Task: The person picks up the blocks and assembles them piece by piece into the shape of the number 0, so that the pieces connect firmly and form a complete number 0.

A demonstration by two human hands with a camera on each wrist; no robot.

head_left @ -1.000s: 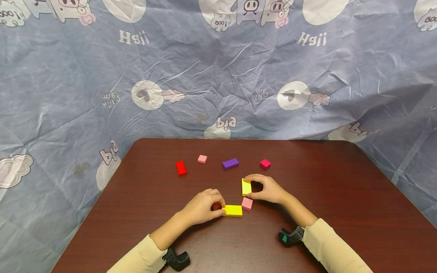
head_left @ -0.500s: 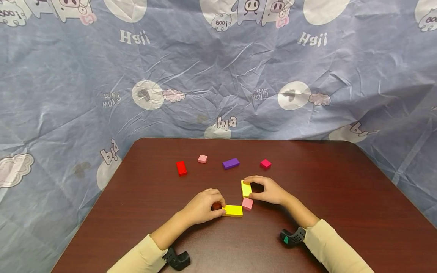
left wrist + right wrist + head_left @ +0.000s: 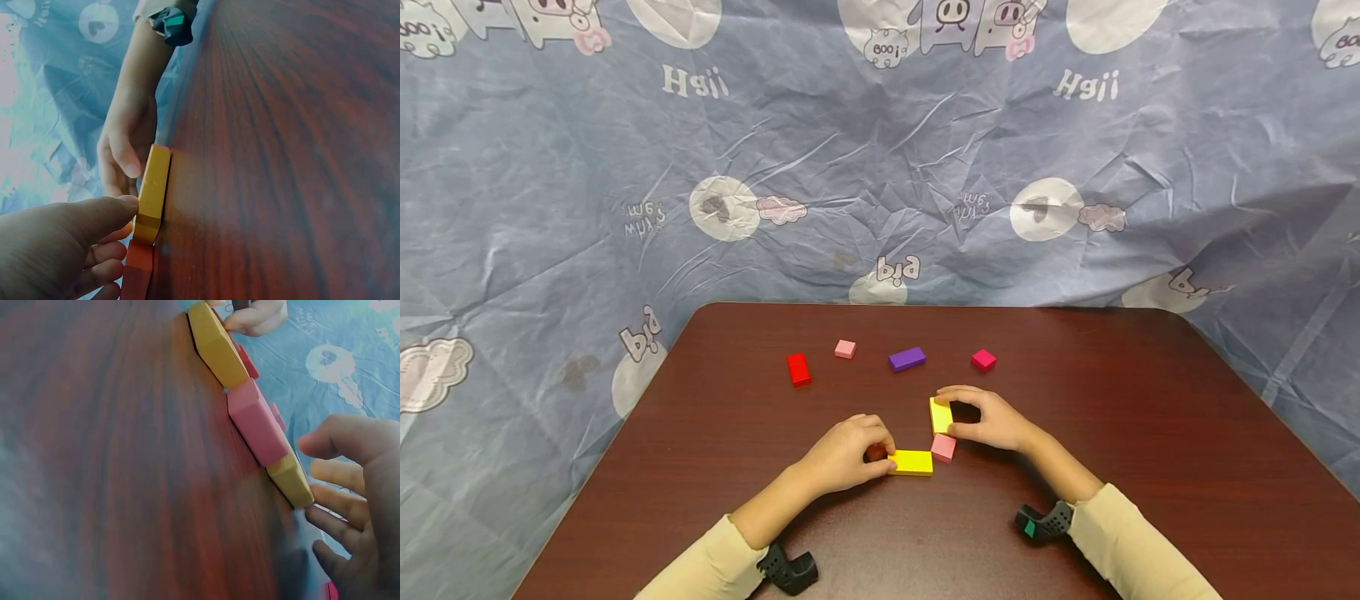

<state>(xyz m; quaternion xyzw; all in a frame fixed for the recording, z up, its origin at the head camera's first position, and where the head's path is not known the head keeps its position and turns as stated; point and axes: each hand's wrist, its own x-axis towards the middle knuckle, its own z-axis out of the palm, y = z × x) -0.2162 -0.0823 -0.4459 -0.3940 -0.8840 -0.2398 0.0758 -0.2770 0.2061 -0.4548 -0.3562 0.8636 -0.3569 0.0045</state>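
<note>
My left hand (image 3: 848,454) pinches the left end of a flat yellow block (image 3: 913,463) lying lengthwise on the table. An orange block (image 3: 137,270) sits against that end, mostly hidden by the hand in the head view. My right hand (image 3: 992,418) holds a second yellow block (image 3: 941,417) between thumb and fingers, its long side pointing away from me. A pink block (image 3: 943,448) lies at the corner where both yellow blocks meet it. In the right wrist view, the pink block (image 3: 257,422) partly covers the yellow block (image 3: 290,481) beside the right fingers.
Farther back on the brown table (image 3: 1112,400) lie a red block (image 3: 799,369), a small light pink block (image 3: 845,349), a purple block (image 3: 907,359) and a crimson block (image 3: 983,360). A printed blue-grey cloth (image 3: 880,150) hangs behind the table's far edge.
The right hand has drawn its yellow block slightly toward me, up against the pink block. The left hand and the other blocks look the same.
</note>
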